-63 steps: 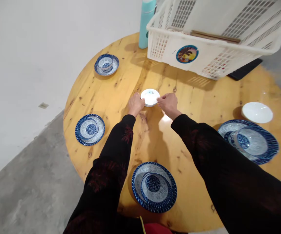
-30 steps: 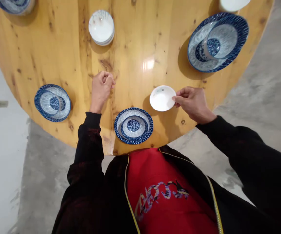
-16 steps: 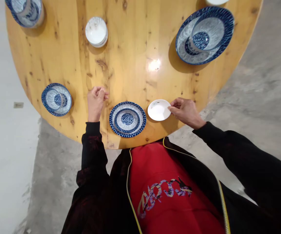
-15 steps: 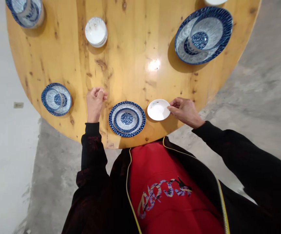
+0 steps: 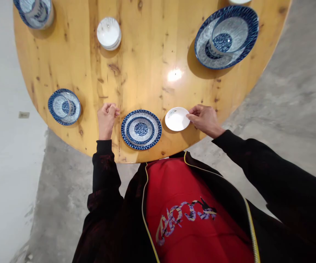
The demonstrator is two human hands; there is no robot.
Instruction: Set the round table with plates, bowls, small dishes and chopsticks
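Small round white ceramic saucer (image 5: 177, 119) lies flat, hollow up, round with no long axis, near the round wooden worktop (image 5: 147, 58) edge, just right of the blue-patterned plate set (image 5: 141, 129). Right hand (image 5: 205, 119) fingers pinch its right rim. Left hand (image 5: 107, 117) loosely curled, holding nothing. Since half a second ago, the saucer sits slightly farther in.

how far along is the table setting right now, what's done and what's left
Done: blue plates with bowls sit at four places, such as the near blue plate. In hand: the right hand pinches the rim of a small white saucer beside that plate; the left hand rests curled on the table. Left, probably: the stack of white saucers waits for the other places.
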